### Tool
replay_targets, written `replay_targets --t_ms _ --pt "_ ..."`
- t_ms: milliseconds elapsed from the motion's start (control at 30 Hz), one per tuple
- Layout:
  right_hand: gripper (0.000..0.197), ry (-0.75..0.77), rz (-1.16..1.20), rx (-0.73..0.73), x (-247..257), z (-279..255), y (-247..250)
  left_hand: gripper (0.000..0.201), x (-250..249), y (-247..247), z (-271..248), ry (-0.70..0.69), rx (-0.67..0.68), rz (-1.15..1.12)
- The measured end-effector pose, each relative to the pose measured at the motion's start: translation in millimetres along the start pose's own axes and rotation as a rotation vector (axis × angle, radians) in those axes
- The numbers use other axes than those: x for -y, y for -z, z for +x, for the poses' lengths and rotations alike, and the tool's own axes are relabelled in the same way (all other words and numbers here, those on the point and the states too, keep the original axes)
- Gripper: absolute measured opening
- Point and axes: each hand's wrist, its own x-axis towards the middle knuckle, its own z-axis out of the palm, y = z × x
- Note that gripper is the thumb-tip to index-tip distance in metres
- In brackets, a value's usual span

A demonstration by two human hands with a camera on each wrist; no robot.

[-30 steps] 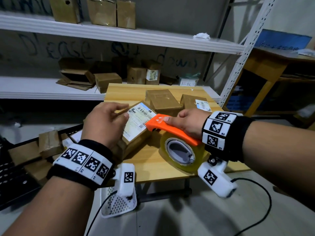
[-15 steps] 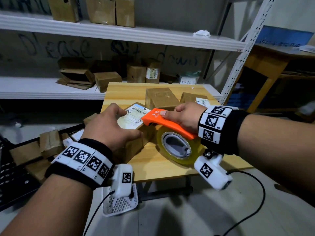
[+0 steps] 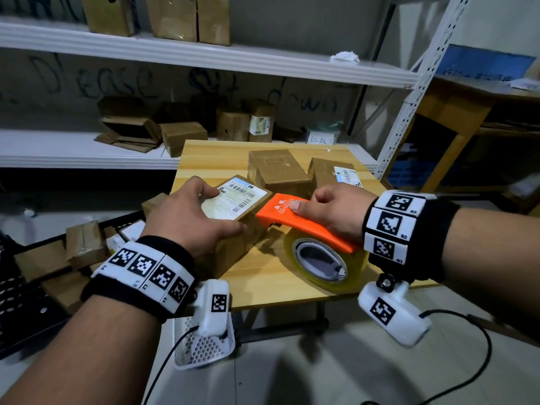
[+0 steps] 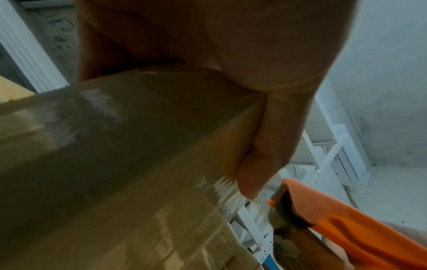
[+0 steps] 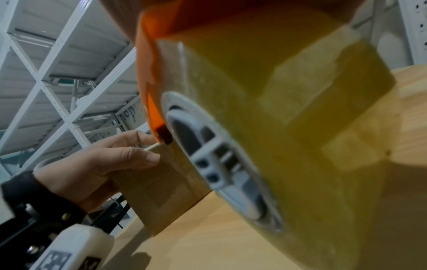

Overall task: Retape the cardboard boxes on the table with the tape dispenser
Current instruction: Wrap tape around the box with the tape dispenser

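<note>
A brown cardboard box [image 3: 244, 211] with a white shipping label stands at the near left of the wooden table [image 3: 268, 276]. My left hand [image 3: 193, 217] grips it from above, thumb on the near side face. In the left wrist view that thumb presses shiny tape on the box [image 4: 129, 164]. My right hand [image 3: 333, 211] holds the orange tape dispenser [image 3: 295, 220] with its yellowish tape roll [image 3: 321, 258], its nose against the box's right top edge. The right wrist view shows the roll [image 5: 277, 127] close up and the box [image 5: 161, 186] behind it.
Two more cardboard boxes [image 3: 277, 171] [image 3: 330, 173] stand farther back on the table. White metal shelving [image 3: 87, 147] with several boxes runs behind it. More boxes [image 3: 84, 241] lie low on the left. A white perforated basket [image 3: 204, 343] sits on the floor.
My left hand slid over the box top and its thumb came down on the near side. The dispenser moved slightly left against the box's edge.
</note>
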Motion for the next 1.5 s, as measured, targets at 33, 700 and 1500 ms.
replay_targets --t_ms 33,700,1500 --pt "0.050 -0.005 -0.005 0.005 -2 -1 0 0.075 0 0 1 0.003 -0.002 0.004" --pt "0.051 -0.054 -0.004 0.037 -26 -8 -9 0.075 -1 -6 4 0.009 -0.008 0.025" --pt "0.048 -0.010 0.063 0.009 -1 11 -19 0.077 -6 11 2 0.056 -0.067 -0.156"
